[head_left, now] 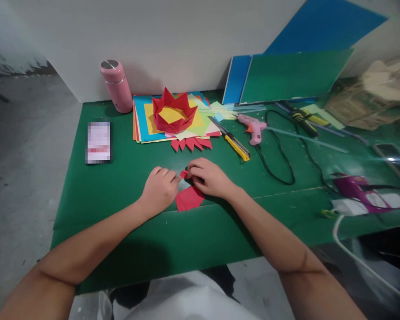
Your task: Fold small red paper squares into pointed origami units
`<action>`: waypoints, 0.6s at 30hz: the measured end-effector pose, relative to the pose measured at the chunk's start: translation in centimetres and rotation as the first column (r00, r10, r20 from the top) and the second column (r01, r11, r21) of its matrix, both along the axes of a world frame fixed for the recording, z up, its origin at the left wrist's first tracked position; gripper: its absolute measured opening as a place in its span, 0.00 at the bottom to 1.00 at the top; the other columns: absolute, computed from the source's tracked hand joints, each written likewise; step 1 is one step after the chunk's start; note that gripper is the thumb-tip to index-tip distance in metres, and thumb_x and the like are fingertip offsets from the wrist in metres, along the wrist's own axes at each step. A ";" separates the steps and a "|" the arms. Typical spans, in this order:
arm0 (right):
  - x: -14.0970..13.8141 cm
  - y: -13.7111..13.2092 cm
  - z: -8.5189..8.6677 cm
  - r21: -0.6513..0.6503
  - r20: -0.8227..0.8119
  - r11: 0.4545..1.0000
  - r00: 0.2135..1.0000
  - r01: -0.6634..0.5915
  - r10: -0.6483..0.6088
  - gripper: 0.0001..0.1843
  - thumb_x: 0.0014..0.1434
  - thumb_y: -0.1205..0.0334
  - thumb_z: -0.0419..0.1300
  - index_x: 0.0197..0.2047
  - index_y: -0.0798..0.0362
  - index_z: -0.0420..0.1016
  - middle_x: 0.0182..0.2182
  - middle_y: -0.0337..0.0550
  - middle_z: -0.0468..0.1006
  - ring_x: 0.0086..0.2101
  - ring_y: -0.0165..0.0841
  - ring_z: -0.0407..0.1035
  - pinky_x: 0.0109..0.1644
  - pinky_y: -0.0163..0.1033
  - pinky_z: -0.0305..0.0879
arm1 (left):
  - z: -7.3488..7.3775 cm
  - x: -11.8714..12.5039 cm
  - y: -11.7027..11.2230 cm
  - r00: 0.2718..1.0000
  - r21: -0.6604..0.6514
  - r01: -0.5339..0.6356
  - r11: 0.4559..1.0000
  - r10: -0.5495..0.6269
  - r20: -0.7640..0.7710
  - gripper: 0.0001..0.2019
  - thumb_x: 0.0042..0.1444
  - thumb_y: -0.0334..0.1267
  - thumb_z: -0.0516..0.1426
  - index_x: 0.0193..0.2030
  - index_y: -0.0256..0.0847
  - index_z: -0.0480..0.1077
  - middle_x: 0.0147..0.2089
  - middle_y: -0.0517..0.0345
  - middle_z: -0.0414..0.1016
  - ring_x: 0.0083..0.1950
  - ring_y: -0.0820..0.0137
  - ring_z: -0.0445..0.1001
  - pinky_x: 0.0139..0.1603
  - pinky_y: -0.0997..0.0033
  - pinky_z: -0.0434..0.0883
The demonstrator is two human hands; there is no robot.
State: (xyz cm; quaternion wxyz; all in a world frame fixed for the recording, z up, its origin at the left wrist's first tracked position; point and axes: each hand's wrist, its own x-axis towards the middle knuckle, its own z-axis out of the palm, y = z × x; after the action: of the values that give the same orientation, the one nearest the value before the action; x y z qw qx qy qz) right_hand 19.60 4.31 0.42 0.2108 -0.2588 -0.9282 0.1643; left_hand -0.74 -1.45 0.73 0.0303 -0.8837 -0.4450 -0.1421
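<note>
While the small red paper [184, 174] is pinched between fingers of left hand [158, 191] and right hand [209, 178], on the near side of the red crown [174, 120], whatever is marked on the pink bottle [117, 89], left of the crown, can't be read.

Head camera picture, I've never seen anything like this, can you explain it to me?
There's no machine here: a person works bare-handed, and one camera worn on their head looks forward and down. The left hand and right hand hold a small red paper piece between their fingertips. On the green table, just nearer the person, lies a fan of red paper. Farther back, a spiky red paper ring sits on a stack of colored sheets, with a pink bottle to the left and a yellow cutter and pink glue gun to the right.
</note>
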 end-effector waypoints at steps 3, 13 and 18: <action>0.1 0.0 0.0 -0.061 -0.038 0.998 0.999 0.017 -0.019 0.11 0.55 0.75 0.52 0.34 0.53 0.73 0.34 0.47 0.72 0.37 0.36 0.66 0.42 0.42 0.65 | 0.0 0.0 0.3 1.000 0.003 -0.028 1.000 0.028 0.015 0.12 0.62 0.33 0.51 0.47 0.37 0.74 0.38 0.51 0.75 0.39 0.63 0.70 0.41 0.60 0.61; 0.0 0.3 -0.5 -0.252 -0.129 0.954 0.971 0.164 -0.201 0.10 0.55 0.72 0.56 0.40 0.53 0.72 0.32 0.42 0.73 0.29 0.30 0.65 0.35 0.36 0.63 | -0.5 0.2 0.8 0.996 -0.115 0.019 0.993 -0.009 0.089 0.16 0.61 0.29 0.49 0.53 0.37 0.71 0.52 0.49 0.74 0.46 0.62 0.68 0.48 0.59 0.63; -0.3 0.5 -0.6 -0.273 -0.102 0.944 0.970 0.188 -0.222 0.13 0.59 0.64 0.58 0.48 0.53 0.74 0.30 0.41 0.72 0.28 0.30 0.64 0.35 0.37 0.62 | -0.5 0.3 0.8 0.997 -0.141 -0.005 0.990 0.016 0.073 0.17 0.59 0.28 0.50 0.54 0.40 0.70 0.51 0.50 0.74 0.46 0.62 0.67 0.49 0.57 0.62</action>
State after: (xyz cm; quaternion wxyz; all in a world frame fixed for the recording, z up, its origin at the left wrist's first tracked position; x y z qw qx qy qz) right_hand 19.34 4.78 -0.13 0.2515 -0.3683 -0.8505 0.2788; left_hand -0.46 -0.68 0.21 -0.0477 -0.8754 -0.4594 -0.1430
